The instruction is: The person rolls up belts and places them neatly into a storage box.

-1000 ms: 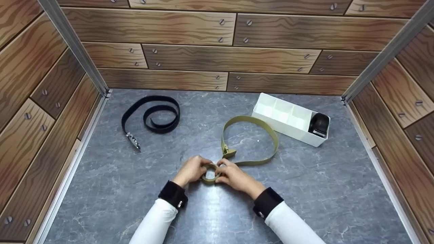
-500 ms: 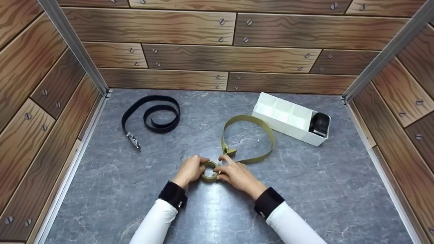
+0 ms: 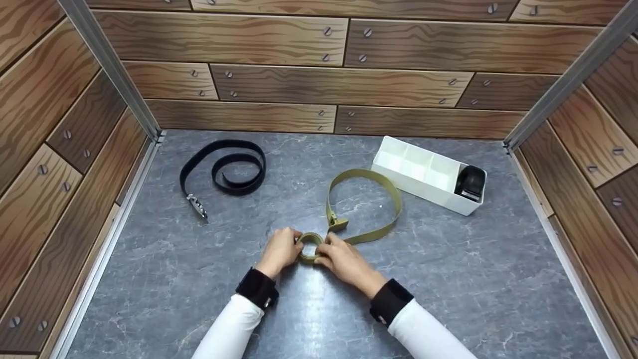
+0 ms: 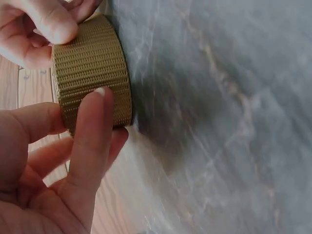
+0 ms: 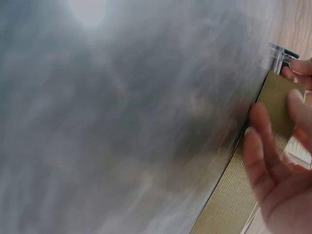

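Observation:
An olive webbing belt (image 3: 356, 173) lies partly wound into a small coil (image 4: 90, 63) standing on its edge. From the coil, the loose length sweeps right in a wide loop, ending at its olive buckle (image 3: 338, 223). My left hand (image 3: 279, 251) grips the coil's left side, its thumb on the outer face in the left wrist view. On the opposite side, my right hand (image 3: 349, 260) pinches the coil with thumb and fingers. In the right wrist view the loose webbing (image 5: 229, 200) runs out past that hand.
A black belt (image 3: 244, 190) lies loosely curled at the back left, its silver buckle (image 3: 198, 205) toward me. Back right stands a white divided tray (image 3: 423, 194), with a rolled black item (image 3: 470, 182) in its end compartment. Wood-patterned walls (image 3: 279, 82) bound the grey surface.
The loose loop's right side has drawn in toward the coil. My right fingers lifted partly from the coil, then closed back on it. My left hand stayed nearly in place.

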A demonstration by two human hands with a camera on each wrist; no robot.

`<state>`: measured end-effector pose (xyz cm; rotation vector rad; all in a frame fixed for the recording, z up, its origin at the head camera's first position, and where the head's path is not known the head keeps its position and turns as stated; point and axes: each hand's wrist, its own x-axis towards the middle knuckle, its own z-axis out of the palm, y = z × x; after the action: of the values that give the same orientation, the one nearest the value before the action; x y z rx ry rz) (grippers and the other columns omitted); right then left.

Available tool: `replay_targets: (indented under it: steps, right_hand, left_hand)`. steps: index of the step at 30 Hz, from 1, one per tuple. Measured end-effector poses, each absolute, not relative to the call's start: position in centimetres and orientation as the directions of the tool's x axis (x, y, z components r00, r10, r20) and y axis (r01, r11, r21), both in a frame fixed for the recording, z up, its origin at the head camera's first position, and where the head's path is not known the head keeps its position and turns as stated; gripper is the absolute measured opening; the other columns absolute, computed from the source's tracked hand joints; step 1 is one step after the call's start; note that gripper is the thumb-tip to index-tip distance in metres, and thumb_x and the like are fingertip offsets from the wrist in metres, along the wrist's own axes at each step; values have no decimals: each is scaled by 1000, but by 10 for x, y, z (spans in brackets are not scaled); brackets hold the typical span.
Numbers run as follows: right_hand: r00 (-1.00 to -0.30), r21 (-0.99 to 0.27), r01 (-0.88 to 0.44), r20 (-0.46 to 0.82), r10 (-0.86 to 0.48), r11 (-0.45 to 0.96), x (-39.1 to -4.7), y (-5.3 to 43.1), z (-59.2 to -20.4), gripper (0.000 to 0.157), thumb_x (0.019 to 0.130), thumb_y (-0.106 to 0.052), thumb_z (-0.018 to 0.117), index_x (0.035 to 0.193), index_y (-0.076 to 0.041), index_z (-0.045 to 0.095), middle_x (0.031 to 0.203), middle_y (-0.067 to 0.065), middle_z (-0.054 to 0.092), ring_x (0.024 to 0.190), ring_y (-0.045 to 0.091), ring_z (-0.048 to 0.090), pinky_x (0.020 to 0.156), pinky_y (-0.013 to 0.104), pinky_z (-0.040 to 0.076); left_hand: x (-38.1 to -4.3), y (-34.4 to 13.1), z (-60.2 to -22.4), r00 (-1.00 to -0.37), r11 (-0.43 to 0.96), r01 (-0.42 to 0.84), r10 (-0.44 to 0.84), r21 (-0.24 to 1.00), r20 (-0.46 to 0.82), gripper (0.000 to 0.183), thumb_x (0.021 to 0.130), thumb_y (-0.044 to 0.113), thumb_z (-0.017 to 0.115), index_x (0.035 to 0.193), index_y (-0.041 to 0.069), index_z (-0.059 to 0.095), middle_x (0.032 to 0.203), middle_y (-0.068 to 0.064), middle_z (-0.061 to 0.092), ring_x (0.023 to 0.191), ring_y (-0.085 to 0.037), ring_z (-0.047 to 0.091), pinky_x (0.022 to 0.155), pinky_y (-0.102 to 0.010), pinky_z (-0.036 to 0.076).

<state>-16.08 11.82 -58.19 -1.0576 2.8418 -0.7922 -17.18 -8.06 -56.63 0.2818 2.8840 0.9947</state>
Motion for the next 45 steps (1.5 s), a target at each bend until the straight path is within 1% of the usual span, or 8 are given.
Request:
replay_targets:
  steps: [5,9,16,23,28,35,39,45]
  right_hand:
    - [-664,-425,-724,217,-716,543,-168,128,-580,16,92,-20,69,106,-14,74,128,5,52,89,17,64,77,30,53]
    - [-576,-323,-809,272,-771,491,-170,129,-580,15,91,-17,69,105,-14,74,118,-1,62,89,16,66,75,31,53]
    - [-599,-191,-799,335,-727,571,-161,118,-581,7,88,-21,73,93,-17,75,88,-5,61,73,14,63,64,34,49]
    - [-570,-222,-821,343,-746,525,-165,119,-581,12,88,-19,72,98,-15,77,113,3,61,97,18,54,70,29,53]
    - [-511,-236,-857,293,-808,457,-166,121,-578,16,89,-15,71,104,-15,75,109,-1,63,100,15,59,82,27,52]
    - [-550,-214,-835,290,-783,507,-162,116,-580,13,88,-19,72,101,-16,74,93,-4,64,86,14,61,69,29,53]
    - [-552,-240,-834,320,-770,497,-162,115,-583,14,89,-17,71,102,-12,73,98,-1,63,91,16,61,72,30,54]
    - [-497,-308,-860,323,-805,408,-170,124,-579,15,88,-9,71,103,-9,74,109,4,63,103,16,58,88,26,49]
  left_hand:
    - [-179,-85,-568,-946,752,240,324,614,-27,16,87,4,64,96,8,77,92,-8,73,83,-25,67,74,-40,53]
    - [-181,-86,-567,-931,736,257,362,626,-44,22,90,6,63,109,8,75,108,-11,72,101,-29,67,87,-43,51]
    - [-175,-79,-567,-981,775,105,182,623,-60,22,86,15,71,106,6,74,91,-8,72,75,-20,65,70,-37,52]
    - [-176,-79,-567,-968,765,154,243,625,-59,19,84,5,67,99,9,77,84,-5,72,62,-15,58,59,-32,48]
    - [-182,-82,-567,-935,746,233,348,624,-66,16,89,9,67,100,13,77,90,-5,74,69,-15,61,66,-34,51]
    - [-178,-79,-566,-957,753,152,274,640,-95,23,88,13,69,109,6,74,90,-8,72,74,-19,65,71,-36,53]
    - [-173,-76,-566,-975,747,81,198,660,-105,30,84,13,72,112,0,71,90,-11,71,71,-19,64,66,-33,53]
    - [-178,-81,-567,-956,747,168,284,643,-80,27,87,5,65,113,7,74,104,-10,72,81,-21,65,74,-36,53]
